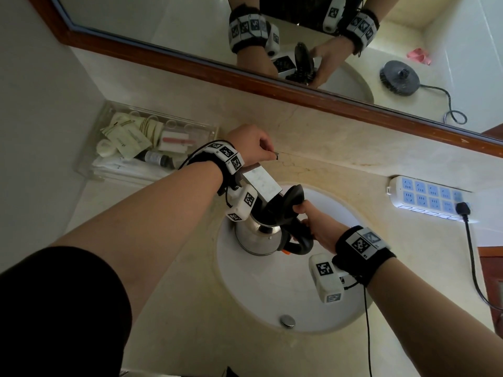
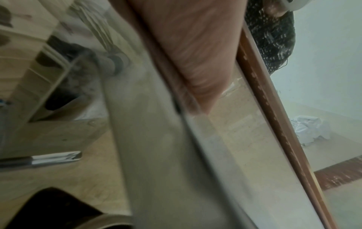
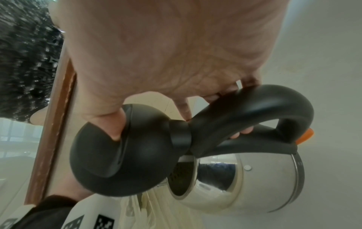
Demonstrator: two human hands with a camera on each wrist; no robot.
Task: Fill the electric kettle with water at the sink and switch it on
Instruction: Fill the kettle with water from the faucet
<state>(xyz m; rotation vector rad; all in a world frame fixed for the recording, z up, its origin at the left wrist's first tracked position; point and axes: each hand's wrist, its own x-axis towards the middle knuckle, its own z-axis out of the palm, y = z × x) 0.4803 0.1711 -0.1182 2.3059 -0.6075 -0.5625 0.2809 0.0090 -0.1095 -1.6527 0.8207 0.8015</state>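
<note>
A steel electric kettle [image 1: 255, 236] hangs over the white sink basin [image 1: 272, 284], its mouth under the flat chrome spout [image 1: 262, 183]. My right hand [image 1: 317, 227] grips the black kettle handle [image 3: 254, 105]. The thumb rests on the raised black lid [image 3: 137, 155], and the kettle mouth [image 3: 182, 178] is open. An orange switch [image 3: 305, 136] sits at the handle's foot. My left hand [image 1: 253, 142] reaches behind the spout, fingers curled on the thin tap lever [image 1: 275, 156]. The left wrist view is blurred and shows my left hand [image 2: 195, 54]. I cannot tell whether water runs.
A clear tray of toiletries [image 1: 141, 144] stands at the back left of the marble counter [image 1: 340, 156]. A blue and white power strip [image 1: 430, 201] with a black plug lies at the right. The mirror [image 1: 190, 31] reflects the kettle's round base [image 1: 399, 77].
</note>
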